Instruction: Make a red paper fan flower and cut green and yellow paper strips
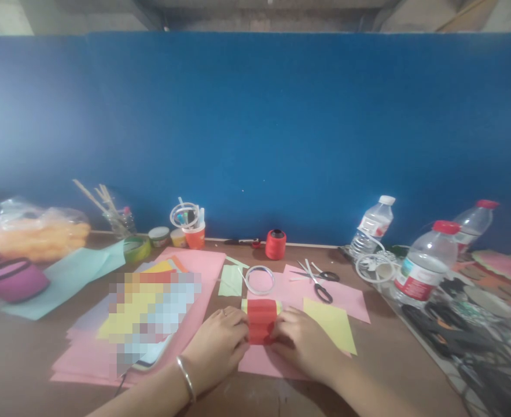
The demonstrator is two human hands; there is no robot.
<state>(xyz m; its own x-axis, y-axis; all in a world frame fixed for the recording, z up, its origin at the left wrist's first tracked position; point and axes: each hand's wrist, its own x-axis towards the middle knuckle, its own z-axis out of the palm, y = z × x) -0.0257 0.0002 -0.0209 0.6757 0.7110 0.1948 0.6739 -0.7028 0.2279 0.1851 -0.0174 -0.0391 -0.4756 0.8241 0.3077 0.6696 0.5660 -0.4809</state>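
The red paper (261,321) sits right in the middle, between the two hands. The left hand (218,343) pinches its left edge and the right hand (302,344) pinches its right edge, so both are just as near. The paper's long side points away from the person. It rests on a pink sheet (259,360), with a yellow sheet (331,324) just beside it and scissors (320,284) farther back.

The brown counter (29,359) carries a pink sheet (259,362) at its near edge. A stack of sheets (203,269) lies to the left, with a teal sheet (68,278) beyond. At the back stand an orange cup (195,236), a red spool (275,244) and, rightward, a bottle (374,227).
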